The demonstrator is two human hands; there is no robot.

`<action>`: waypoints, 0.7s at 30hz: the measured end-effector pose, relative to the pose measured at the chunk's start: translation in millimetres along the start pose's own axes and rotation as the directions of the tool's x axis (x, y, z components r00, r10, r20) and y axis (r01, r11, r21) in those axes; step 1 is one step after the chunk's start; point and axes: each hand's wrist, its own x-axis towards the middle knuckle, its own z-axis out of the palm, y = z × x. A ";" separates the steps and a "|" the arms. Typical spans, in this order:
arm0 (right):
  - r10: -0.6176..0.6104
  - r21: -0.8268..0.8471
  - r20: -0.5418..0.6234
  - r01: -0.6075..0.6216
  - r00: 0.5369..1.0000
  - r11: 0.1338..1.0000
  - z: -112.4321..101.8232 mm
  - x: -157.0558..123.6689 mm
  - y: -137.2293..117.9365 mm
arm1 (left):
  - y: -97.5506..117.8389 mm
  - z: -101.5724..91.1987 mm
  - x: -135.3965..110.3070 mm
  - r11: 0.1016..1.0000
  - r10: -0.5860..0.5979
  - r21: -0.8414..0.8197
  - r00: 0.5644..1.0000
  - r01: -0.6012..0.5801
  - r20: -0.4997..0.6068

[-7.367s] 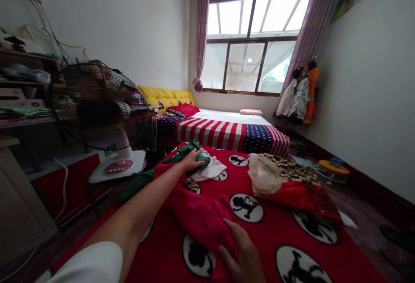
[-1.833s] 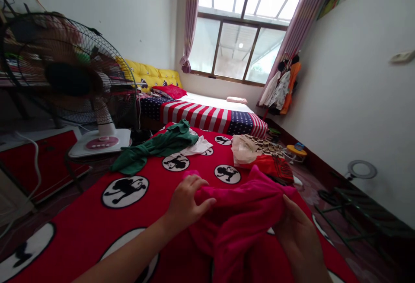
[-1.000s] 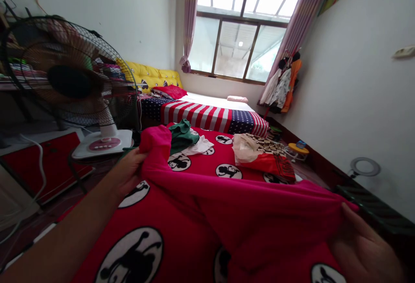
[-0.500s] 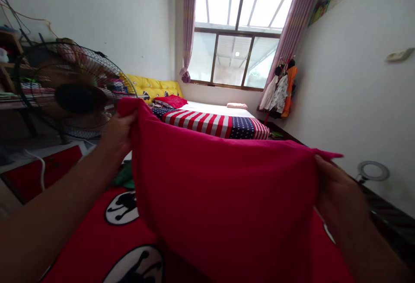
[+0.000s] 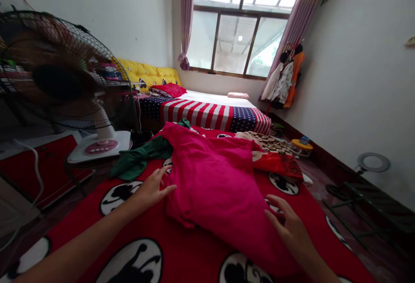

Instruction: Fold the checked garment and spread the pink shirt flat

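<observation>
A bright pink cloth garment (image 5: 217, 183), its exact kind unclear, lies spread with some wrinkles on a red blanket (image 5: 184, 252) printed with black-and-white ovals. At the garment's left edge, my left hand (image 5: 152, 190) has its fingers apart and grips nothing. My right hand (image 5: 288, 222) is by the right edge, thumb and fingers spread, also holding nothing. Whether the fingertips touch the fabric is hard to tell. Behind my left hand lies a crumpled dark green cloth (image 5: 141, 157). To the garment's right are an orange-red cloth (image 5: 279, 165) and a patterned brown-and-cream cloth (image 5: 266, 141).
A large floor fan (image 5: 65, 80) stands at the left on a white base (image 5: 100, 144). Beyond the blanket is a bed (image 5: 201, 112) with a stars-and-stripes cover. On the right are a ring light (image 5: 374, 162), a yellow stool (image 5: 302, 144) and a dark rack (image 5: 369, 205).
The pink garment, held up by both hands before, has come down onto the blanket. Both hands have let go and opened. The view has tilted lower.
</observation>
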 end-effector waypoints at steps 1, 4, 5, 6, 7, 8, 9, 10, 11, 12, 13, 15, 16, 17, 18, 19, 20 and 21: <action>0.012 -0.068 0.017 -0.011 1.000 0.998 -4.9 -13.0 8.7 | -0.8 0.0 -17.1 0.999 0.002 0.037 0.999 -0.003 0.040; 0.062 -0.243 0.013 -0.057 0.998 0.968 -15.4 -31.9 25.8 | 9.3 2.5 -52.3 0.996 -0.020 0.090 0.993 0.010 0.113; 0.053 -0.291 0.005 -0.050 0.999 0.955 -16.0 -33.1 28.4 | 13.8 5.8 -58.4 0.993 -0.014 0.116 0.993 0.001 0.116; 0.031 -0.334 0.009 -0.026 0.999 0.942 -15.2 -32.9 29.5 | 17.8 10.7 -62.1 0.990 0.001 0.142 0.993 -0.018 0.118; 0.005 -0.368 0.023 0.004 1.000 0.930 -13.0 -31.9 29.1 | 20.9 16.8 -63.9 0.986 0.022 0.161 0.991 -0.043 0.128; -0.014 -0.391 0.045 0.030 0.999 0.920 -9.9 -30.3 27.4 | 22.9 23.7 -64.1 0.983 0.044 0.168 0.989 -0.069 0.145; -0.018 -0.399 0.068 0.044 0.997 0.916 -6.3 -28.5 24.5 | 24.1 30.7 -63.0 0.983 0.066 0.161 0.984 -0.093 0.165; -0.009 -0.387 0.091 0.043 0.996 0.921 -2.7 -26.4 20.6 | 24.8 37.0 -60.8 0.984 0.087 0.136 0.980 -0.112 0.181; 0.008 -0.351 0.110 0.032 0.994 0.936 0.2 -24.2 15.7 | 25.7 41.5 -57.7 0.989 0.099 0.089 0.977 -0.117 0.189; 0.025 -0.290 0.123 0.012 0.992 0.957 2.1 -21.9 9.6 | 27.2 43.6 -54.0 0.995 0.093 0.020 0.977 -0.099 0.193; 0.043 -0.208 0.132 -0.015 0.990 0.978 2.5 -19.8 2.1 | 30.1 42.3 -49.9 0.996 0.065 -0.069 0.978 -0.052 0.196; 0.084 -0.005 0.138 -0.084 0.987 0.996 -2.1 -16.6 -18.3 | 40.9 28.3 -41.9 0.958 -0.048 -0.269 0.978 0.102 0.202; 0.116 0.086 0.142 -0.128 0.983 0.988 -7.2 -15.9 -31.5 | 48.8 15.8 -38.5 0.918 -0.110 -0.355 0.973 0.178 0.204; 0.151 0.151 0.144 -0.172 0.978 0.973 -14.0 -15.8 -46.3 | 57.7 0.6 -36.1 0.877 -0.158 -0.422 0.968 0.228 0.195; 0.183 0.188 0.144 -0.209 0.972 0.960 -22.0 -16.3 -62.3 | 67.1 -16.2 -34.7 0.849 -0.184 -0.466 0.966 0.248 0.180; 0.205 0.198 0.141 -0.230 0.969 0.953 -30.8 -17.5 -78.6 | 75.9 -33.2 -34.6 0.834 -0.191 -0.498 0.971 0.237 0.144; 0.212 0.185 0.130 -0.234 0.969 0.954 -39.7 -19.4 -94.2 | 83.4 -49.2 -35.9 0.826 -0.194 -0.514 0.973 0.232 0.127; 0.208 0.161 0.120 -0.226 0.971 0.961 -47.9 -22.5 -108.1 | 88.7 -63.0 -38.8 0.819 -0.207 -0.524 0.972 0.234 0.110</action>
